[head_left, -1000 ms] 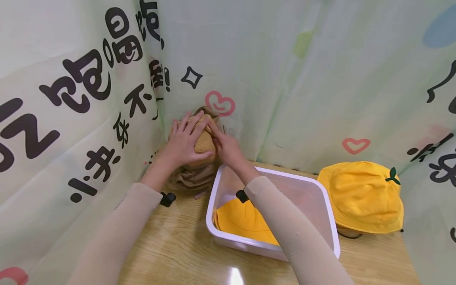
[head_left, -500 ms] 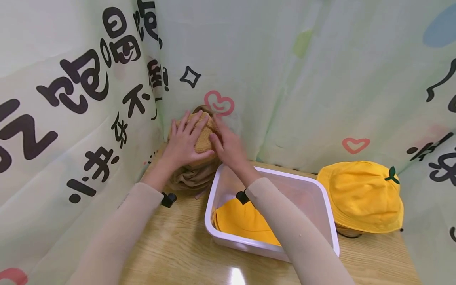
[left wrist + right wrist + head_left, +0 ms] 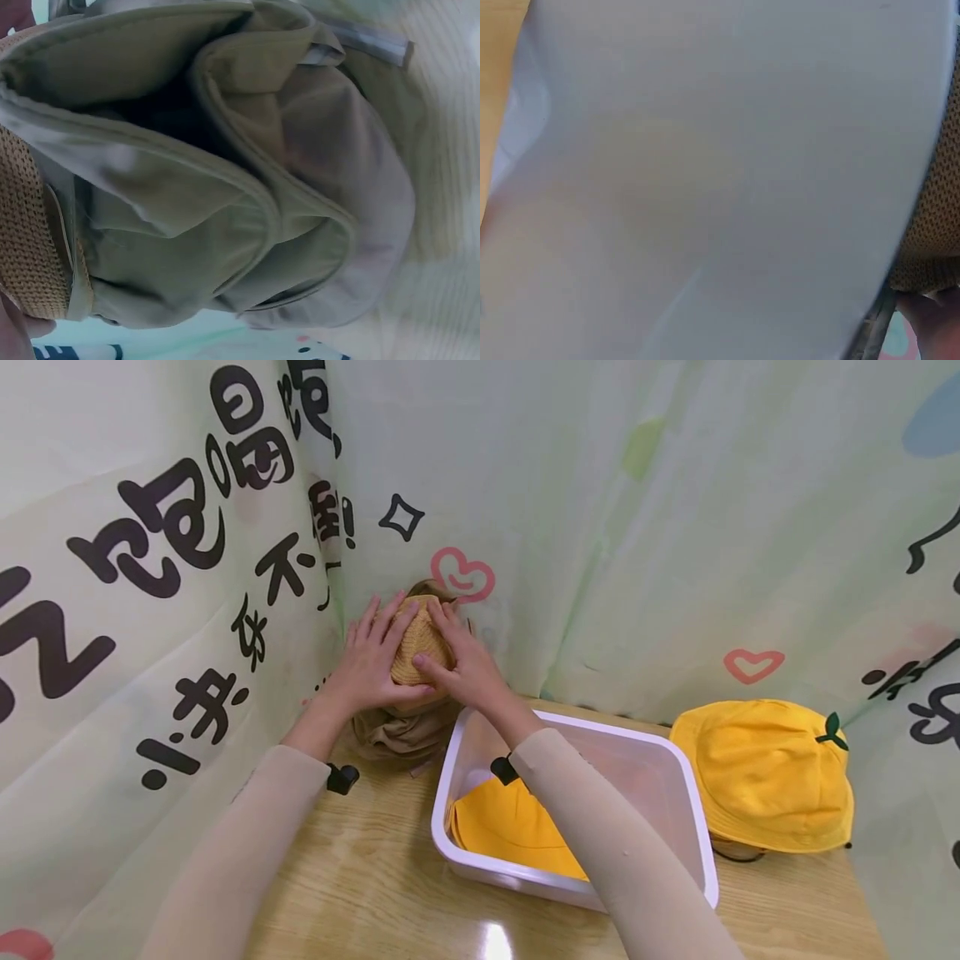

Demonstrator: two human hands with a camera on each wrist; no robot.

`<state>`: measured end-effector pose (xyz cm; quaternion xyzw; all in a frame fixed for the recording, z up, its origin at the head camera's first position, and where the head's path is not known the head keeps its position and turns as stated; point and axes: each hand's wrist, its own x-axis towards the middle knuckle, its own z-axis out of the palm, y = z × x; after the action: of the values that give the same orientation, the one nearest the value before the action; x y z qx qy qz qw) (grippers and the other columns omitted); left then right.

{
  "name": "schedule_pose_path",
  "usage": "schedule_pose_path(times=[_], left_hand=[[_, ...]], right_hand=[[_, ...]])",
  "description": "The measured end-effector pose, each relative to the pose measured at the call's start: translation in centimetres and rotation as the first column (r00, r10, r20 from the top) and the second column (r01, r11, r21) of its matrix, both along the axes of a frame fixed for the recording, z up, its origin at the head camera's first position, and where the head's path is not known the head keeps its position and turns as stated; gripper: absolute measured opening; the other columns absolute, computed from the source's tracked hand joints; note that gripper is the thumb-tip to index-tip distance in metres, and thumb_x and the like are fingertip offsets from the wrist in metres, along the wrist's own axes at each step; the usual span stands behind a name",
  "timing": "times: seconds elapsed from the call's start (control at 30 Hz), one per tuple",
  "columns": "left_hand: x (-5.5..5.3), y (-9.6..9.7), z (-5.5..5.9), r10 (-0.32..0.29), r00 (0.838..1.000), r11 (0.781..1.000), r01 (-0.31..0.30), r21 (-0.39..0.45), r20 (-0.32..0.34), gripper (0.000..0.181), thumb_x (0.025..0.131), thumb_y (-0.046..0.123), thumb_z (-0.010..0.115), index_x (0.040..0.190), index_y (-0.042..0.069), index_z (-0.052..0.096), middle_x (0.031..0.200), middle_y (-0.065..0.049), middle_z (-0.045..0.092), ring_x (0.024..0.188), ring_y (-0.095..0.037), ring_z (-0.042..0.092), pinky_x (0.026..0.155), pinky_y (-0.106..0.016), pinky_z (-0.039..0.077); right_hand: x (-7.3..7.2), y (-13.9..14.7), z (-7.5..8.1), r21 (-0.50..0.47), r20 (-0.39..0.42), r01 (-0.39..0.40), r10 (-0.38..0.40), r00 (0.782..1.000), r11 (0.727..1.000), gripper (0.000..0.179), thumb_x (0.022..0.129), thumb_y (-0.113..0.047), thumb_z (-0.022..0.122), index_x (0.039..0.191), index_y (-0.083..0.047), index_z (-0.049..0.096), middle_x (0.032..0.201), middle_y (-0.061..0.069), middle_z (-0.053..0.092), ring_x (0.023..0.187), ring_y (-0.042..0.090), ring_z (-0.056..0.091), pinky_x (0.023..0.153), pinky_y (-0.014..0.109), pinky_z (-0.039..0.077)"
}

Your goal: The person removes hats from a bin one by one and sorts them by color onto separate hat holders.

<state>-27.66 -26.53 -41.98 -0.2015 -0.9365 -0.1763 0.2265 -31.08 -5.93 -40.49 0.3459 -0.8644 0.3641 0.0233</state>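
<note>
In the corner at the back left of the head view, a tan woven hat (image 3: 411,647) sits over a khaki cloth thing (image 3: 401,733). My left hand (image 3: 366,662) lies on the hat's left side with its fingers spread. On the opposite side, my right hand (image 3: 471,670) rests on it, fingers extended and thumb across the front. Folds, bound edges and a dark opening show on the khaki cloth (image 3: 225,180) in the left wrist view; its exact kind is unclear. The hat's woven side (image 3: 936,214) appears at the right edge of the right wrist view.
A white plastic bin (image 3: 441,810) with a yellow hat (image 3: 517,831) inside stands below my right forearm. Right of it rests another yellow hat (image 3: 765,777) with a green sprout. Printed curtains (image 3: 570,527) enclose the wooden table (image 3: 360,860) at the back and sides.
My left hand has shifted slightly left and down. The right hand has slid over the hat's right side, its thumb now on the front. More woven surface shows between them.
</note>
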Motion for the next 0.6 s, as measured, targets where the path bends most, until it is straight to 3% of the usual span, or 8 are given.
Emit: schedule_pose_path(times=[0.13, 0.23, 0.43, 0.6], left_hand=[[-0.2, -0.2, -1.0, -0.022, 0.999, 1.0, 0.022, -0.003, -0.044, 0.119, 0.066, 0.068, 0.074, 0.16, 0.025, 0.016, 0.165, -0.013, 0.014, 0.15, -0.046, 0.009, 0.11, -0.072, 0.024], [-0.3, -0.3, -1.3, -0.045, 0.998, 0.999, 0.046, 0.006, -0.041, 0.117, 0.067, 0.069, 0.074, 0.159, 0.023, 0.017, 0.164, -0.015, 0.015, 0.149, -0.048, 0.011, 0.113, -0.069, 0.023], [-0.6, -0.6, -0.1, -0.074, 0.997, 0.997, 0.073, 0.037, 0.023, 0.121, 0.065, 0.067, 0.078, 0.16, 0.025, 0.017, 0.163, -0.014, 0.018, 0.151, -0.042, 0.011, 0.119, -0.06, 0.016], [-0.6, -0.6, 0.2, -0.065, 0.996, 0.998, 0.064, 0.017, 0.058, 0.121, 0.066, 0.066, 0.079, 0.16, 0.024, 0.015, 0.163, -0.015, 0.016, 0.149, -0.043, 0.013, 0.119, -0.059, 0.018]], right_hand=[[-0.1, -0.1, -0.7, 0.062, 0.002, 0.014, -0.014, 1.0, 0.998, 0.082, 0.096, -0.057, 0.055, 0.158, -0.044, 0.004, 0.168, 0.007, 0.007, 0.15, 0.034, 0.025, 0.114, 0.057, 0.032], [-0.2, 0.0, -1.0, 0.09, 0.003, 0.016, -0.016, 1.0, 0.996, 0.082, 0.096, -0.058, 0.054, 0.158, -0.045, 0.002, 0.169, 0.005, 0.006, 0.15, 0.034, 0.026, 0.113, 0.057, 0.034], [-0.4, -0.2, -0.4, 0.042, 0.032, 0.016, -0.018, 0.999, 0.999, 0.087, 0.09, -0.061, 0.061, 0.157, -0.05, 0.006, 0.169, 0.007, 0.009, 0.15, 0.035, 0.025, 0.112, 0.06, 0.034], [-0.6, -0.4, 0.0, 0.051, 0.064, 0.02, -0.023, 0.998, 0.999, 0.091, 0.086, -0.068, 0.062, 0.156, -0.052, 0.006, 0.169, 0.001, 0.007, 0.149, 0.034, 0.028, 0.11, 0.059, 0.036]])
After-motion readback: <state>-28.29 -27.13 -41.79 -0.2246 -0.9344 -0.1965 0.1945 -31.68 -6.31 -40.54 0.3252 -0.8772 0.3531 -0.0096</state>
